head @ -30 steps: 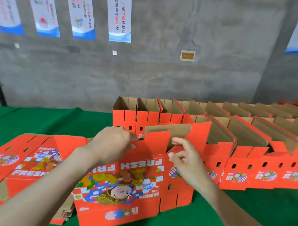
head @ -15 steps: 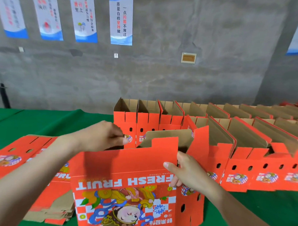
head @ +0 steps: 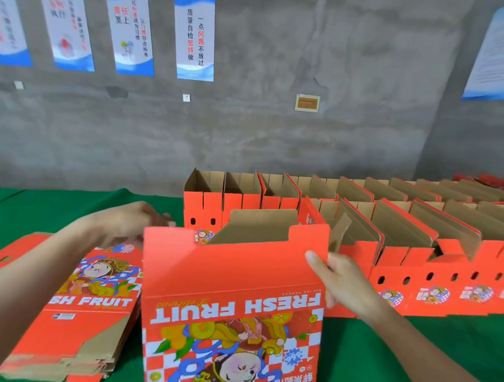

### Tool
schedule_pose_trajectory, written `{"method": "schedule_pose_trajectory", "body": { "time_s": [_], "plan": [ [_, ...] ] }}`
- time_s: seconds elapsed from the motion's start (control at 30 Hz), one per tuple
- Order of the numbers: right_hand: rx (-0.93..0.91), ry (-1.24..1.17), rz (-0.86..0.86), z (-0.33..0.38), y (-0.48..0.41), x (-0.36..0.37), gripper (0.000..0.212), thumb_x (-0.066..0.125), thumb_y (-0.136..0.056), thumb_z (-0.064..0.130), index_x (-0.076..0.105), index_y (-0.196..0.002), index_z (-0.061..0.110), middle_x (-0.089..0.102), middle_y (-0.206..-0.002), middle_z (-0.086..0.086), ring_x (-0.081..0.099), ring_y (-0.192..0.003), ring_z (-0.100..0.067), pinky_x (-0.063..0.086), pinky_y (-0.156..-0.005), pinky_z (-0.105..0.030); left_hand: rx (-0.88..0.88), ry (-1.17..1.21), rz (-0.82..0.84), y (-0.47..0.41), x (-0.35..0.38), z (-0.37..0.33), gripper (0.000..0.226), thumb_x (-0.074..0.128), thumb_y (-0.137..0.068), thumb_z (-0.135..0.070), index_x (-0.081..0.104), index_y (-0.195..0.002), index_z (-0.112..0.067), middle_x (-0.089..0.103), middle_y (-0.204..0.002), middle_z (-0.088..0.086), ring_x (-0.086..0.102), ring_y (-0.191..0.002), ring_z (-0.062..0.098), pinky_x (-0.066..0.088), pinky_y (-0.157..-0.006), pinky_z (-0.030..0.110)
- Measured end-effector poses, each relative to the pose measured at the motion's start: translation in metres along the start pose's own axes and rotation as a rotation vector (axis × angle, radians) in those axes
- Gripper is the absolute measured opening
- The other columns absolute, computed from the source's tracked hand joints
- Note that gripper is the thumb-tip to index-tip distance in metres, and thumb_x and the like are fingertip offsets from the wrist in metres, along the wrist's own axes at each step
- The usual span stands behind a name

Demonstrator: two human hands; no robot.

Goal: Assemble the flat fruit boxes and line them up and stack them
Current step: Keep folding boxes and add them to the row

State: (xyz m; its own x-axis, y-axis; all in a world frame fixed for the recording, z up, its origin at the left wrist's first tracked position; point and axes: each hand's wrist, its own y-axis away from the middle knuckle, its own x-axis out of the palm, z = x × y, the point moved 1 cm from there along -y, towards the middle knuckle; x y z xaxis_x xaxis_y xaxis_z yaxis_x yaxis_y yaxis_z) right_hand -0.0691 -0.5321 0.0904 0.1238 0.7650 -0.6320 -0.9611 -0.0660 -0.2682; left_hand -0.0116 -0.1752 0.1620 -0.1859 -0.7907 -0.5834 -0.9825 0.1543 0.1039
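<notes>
Half-opened box (head: 232,276) upright over desk (head: 382,355), before finished row (head: 415,255). R hand (head: 342,278) pinches its right edge, thumb on front. L hand (head: 128,223) blurred nr top-left corner, grip can't tell. Risk: one-sided hold, so box may skew or fold flat.

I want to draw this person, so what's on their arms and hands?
Nothing: the left hand and right hand are gloveless, both forearms bare with no sleeves in view. No watch or ring shows, though the left hand is blurred.
</notes>
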Motion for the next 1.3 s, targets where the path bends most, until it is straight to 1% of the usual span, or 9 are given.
{"method": "schedule_pose_trajectory", "body": {
  "time_s": [0.07,0.17,0.3,0.47,0.6,0.7,0.87,1.13,1.3],
  "plan": [
    [-0.002,0.019,-0.048,-0.006,0.006,-0.008,0.068,0.036,-0.08,0.062,0.063,-0.074,0.0,0.059,-0.058,-0.004,0.059,-0.046,-0.016,0.043,-0.047,-0.018,0.045,0.053,-0.082,-0.001,0.003,0.01,0.01,0.063,-0.079,0.012,0.071,-0.082,0.006,0.064,-0.08,0.013,0.061,-0.06,0.015,0.051,-0.055,0.024],
    [-0.02,0.019,-0.053,-0.013,0.015,-0.009,0.064,0.037,-0.082,0.059,0.072,-0.086,0.006,0.063,-0.095,-0.008,0.064,-0.083,-0.016,0.051,-0.076,-0.035,0.087,0.04,-0.275,-0.004,0.015,0.025,0.023,0.068,-0.07,0.017,0.074,-0.078,-0.004,0.067,-0.074,0.011,0.059,-0.069,0.021,0.049,-0.071,0.033],
    [0.045,-0.054,-0.101,-0.016,0.024,-0.01,0.041,0.054,-0.092,0.039,0.074,-0.077,0.007,0.063,-0.1,-0.005,0.063,-0.091,-0.017,0.049,-0.086,-0.038,0.12,-0.179,-0.671,0.001,0.04,0.034,0.029,0.068,-0.069,0.008,0.076,-0.087,-0.013,0.07,-0.079,0.01,0.063,-0.076,0.025,0.042,-0.063,0.025],
    [0.108,-0.084,-0.192,-0.016,0.03,-0.004,0.029,0.065,-0.088,0.03,0.074,-0.071,0.008,0.062,-0.097,-0.001,0.063,-0.088,-0.017,0.05,-0.081,-0.037,0.238,-0.203,-0.842,0.013,0.07,0.038,0.025,0.061,-0.071,0.009,0.077,-0.082,-0.006,0.074,-0.084,0.015,0.068,-0.083,0.031,0.044,-0.071,0.029],
    [0.176,-0.104,-0.225,-0.023,0.033,0.0,0.029,0.069,-0.086,0.029,0.073,-0.066,0.009,0.06,-0.099,0.002,0.06,-0.09,-0.011,0.046,-0.081,-0.033,0.245,-0.145,-0.861,0.017,0.087,0.041,0.026,0.055,-0.078,0.01,0.077,-0.085,-0.003,0.073,-0.088,0.018,0.067,-0.079,0.034,0.045,-0.07,0.033],
    [0.209,-0.153,-0.26,-0.029,0.036,-0.002,0.045,0.072,-0.083,0.023,0.063,-0.04,0.023,0.059,-0.1,0.004,0.058,-0.092,-0.01,0.041,-0.076,-0.028,0.156,-0.012,-0.729,0.021,0.1,0.049,0.028,0.054,-0.084,0.003,0.076,-0.096,-0.011,0.073,-0.099,0.011,0.062,-0.084,0.023,0.041,-0.07,0.027],
    [0.224,-0.111,-0.305,-0.035,0.04,-0.001,0.059,0.077,-0.079,0.016,0.044,-0.029,0.017,0.056,-0.098,0.009,0.057,-0.088,-0.005,0.039,-0.069,-0.02,0.076,0.629,-0.46,0.046,0.124,0.062,0.03,0.057,-0.089,0.003,0.074,-0.086,-0.021,0.074,-0.09,0.002,0.063,-0.074,0.011,0.052,-0.065,0.016],
    [0.221,-0.155,-0.308,-0.019,0.044,-0.002,0.011,0.076,-0.079,0.014,0.069,-0.072,0.017,0.052,-0.106,0.009,0.053,-0.101,-0.01,0.041,-0.088,-0.028,0.018,0.623,-0.527,0.051,0.135,0.041,0.046,0.062,-0.084,0.009,0.059,-0.126,-0.007,0.07,-0.099,0.005,0.059,-0.071,0.013,0.054,-0.066,0.023],
    [0.205,-0.1,-0.286,-0.012,0.045,-0.01,0.011,0.079,-0.076,0.017,0.069,-0.081,0.02,0.053,-0.11,0.007,0.053,-0.104,-0.011,0.043,-0.092,-0.029,0.029,0.465,-0.612,0.058,0.129,0.037,0.055,0.067,-0.08,0.009,0.056,-0.131,-0.009,0.068,-0.105,0.007,0.061,-0.073,0.009,0.048,-0.052,0.012]
  ]
}}
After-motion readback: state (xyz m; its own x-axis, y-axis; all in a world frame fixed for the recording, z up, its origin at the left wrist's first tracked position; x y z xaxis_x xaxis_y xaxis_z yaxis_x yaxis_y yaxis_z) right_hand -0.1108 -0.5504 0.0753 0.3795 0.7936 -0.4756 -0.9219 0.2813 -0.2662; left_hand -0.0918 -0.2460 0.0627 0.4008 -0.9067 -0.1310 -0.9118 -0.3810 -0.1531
